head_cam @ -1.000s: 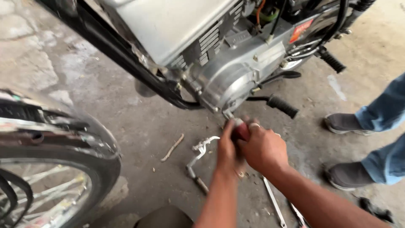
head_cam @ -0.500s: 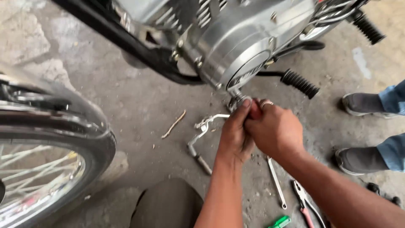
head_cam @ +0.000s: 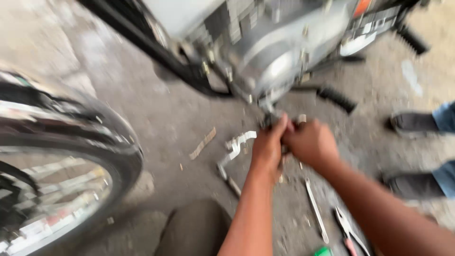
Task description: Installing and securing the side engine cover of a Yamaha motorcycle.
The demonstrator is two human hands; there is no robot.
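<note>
My left hand (head_cam: pixel 267 150) and my right hand (head_cam: pixel 310 142) are pressed together just below the silver motorcycle engine (head_cam: pixel 275 61). Both are closed around a small dark tool (head_cam: pixel 268 120) that points up at the underside of the engine case. The frame is blurred, so the tool's tip and what it touches cannot be made out. My left forearm comes up from the bottom middle and my right forearm from the bottom right.
The front wheel (head_cam: pixel 61 156) fills the left side. On the concrete lie a bent chrome lever (head_cam: pixel 234 148), a wrench (head_cam: pixel 316 211), pliers (head_cam: pixel 348 232), a green item (head_cam: pixel 323 251) and a wood sliver (head_cam: pixel 203 143). A footpeg (head_cam: pixel 336 98) sticks out. Another person's shoes (head_cam: pixel 414 122) stand right. My knee (head_cam: pixel 194 227) is below.
My hands have stayed clasped under the engine. The view has shifted and gone blurry, and the red of the tool handle no longer shows between my fingers.
</note>
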